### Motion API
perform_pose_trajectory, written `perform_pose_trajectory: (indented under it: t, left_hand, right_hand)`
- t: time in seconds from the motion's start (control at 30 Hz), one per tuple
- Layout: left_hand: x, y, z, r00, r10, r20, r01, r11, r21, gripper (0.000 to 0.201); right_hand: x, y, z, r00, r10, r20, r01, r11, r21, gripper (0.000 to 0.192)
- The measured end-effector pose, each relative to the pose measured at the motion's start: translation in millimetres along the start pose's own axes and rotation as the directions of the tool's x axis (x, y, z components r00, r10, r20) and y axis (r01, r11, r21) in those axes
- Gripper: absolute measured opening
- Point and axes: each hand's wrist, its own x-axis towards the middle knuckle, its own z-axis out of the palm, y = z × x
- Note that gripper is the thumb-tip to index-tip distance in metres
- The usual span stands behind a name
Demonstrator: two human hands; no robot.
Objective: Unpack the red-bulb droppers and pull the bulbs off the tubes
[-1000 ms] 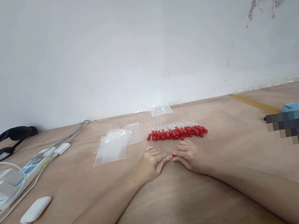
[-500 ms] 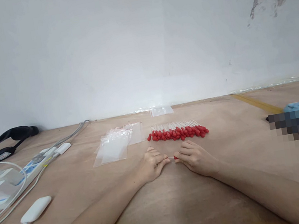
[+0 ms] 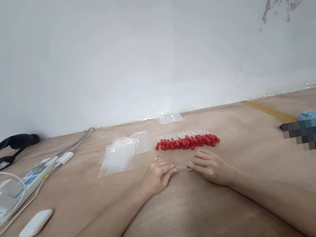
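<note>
Now the two hands have drawn slightly apart: a second ago their fingertips nearly met around a small red tip, and at this moment a short clear tube [image 3: 182, 168] shows stretched between them, low over the table [image 3: 242, 149]. The left hand [image 3: 157, 176] pinches one end, its grip closed down on it; the right hand [image 3: 210, 165] pinches the other end, fingers curled tight (the red tip that showed earlier is now tucked under those fingers, so I cannot see it). To me that reads as the piece being pulled out straight between the hands.

Just beyond lies the row of red-tipped tubes [image 3: 187, 142], with clear bags [image 3: 120, 156] to its left. The tube in hand is thin and nearly see-through, hard to trace. At the far right a blurred-out patch hides whatever sits beside the blue thing [image 3: 314, 113].
</note>
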Motion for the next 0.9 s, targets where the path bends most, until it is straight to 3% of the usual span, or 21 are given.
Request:
perform_pose_trajectory:
  t: [0.1, 0.23, 0.37, 0.47, 0.53, 0.6, 0.67, 0.73, 0.9]
  left_hand:
    - [-3.6, -9.1, -5.9, 0.984, -0.160, -0.080, 0.160, 0.987, -0.003, 0.026]
    - [-3.9, -22.1, -8.7, 0.938, -0.288, -0.190, 0.298, 0.954, 0.023, 0.023]
    - [-0.1, -24.3, -5.2, 0.934, -0.288, -0.210, 0.308, 0.949, 0.069, 0.029]
    - [2.9, -16.3, -0.5, 0.952, -0.241, -0.188, 0.253, 0.967, 0.042, 0.034]
    - [5.2, -9.1, 3.8, 0.957, -0.220, -0.188, 0.227, 0.974, 0.018, 0.029]
    - [8.6, -2.5, 9.1, 0.963, -0.189, -0.193, 0.196, 0.980, 0.019, 0.018]
    - [12.9, 3.1, 15.2, 0.971, -0.141, -0.195, 0.151, 0.988, 0.036, 0.012]
    - [17.7, 8.7, 21.7, 0.977, -0.098, -0.188, 0.108, 0.993, 0.042, 0.012]
    - [29.1, 29.0, 35.9, 0.992, -0.064, -0.113, 0.060, 0.997, -0.041, 0.012]
  right_hand:
    - [-7.9, 11.3, -1.9, 0.970, 0.236, -0.051, -0.236, 0.972, 0.012, 0.017]
    - [-16.0, 24.2, 4.3, 0.848, 0.524, -0.083, -0.508, 0.847, 0.157, 0.022]
    - [-22.1, 31.9, 12.2, 0.755, 0.655, -0.010, -0.636, 0.736, 0.232, 0.021]
    - [-25.8, 34.9, 17.1, 0.655, 0.755, 0.032, -0.727, 0.618, 0.299, 0.020]
    - [-27.1, 34.7, 19.5, 0.612, 0.789, 0.055, -0.754, 0.561, 0.342, 0.020]
    - [-27.9, 32.8, 20.4, 0.634, 0.772, 0.043, -0.736, 0.586, 0.339, 0.017]
    - [-28.7, 29.9, 19.3, 0.698, 0.716, 0.015, -0.682, 0.657, 0.321, 0.015]
    - [-30.6, 27.2, 16.7, 0.731, 0.682, -0.014, -0.642, 0.695, 0.322, 0.018]
    - [-38.6, 26.6, 8.9, 0.649, 0.760, 0.028, -0.727, 0.608, 0.319, 0.026]
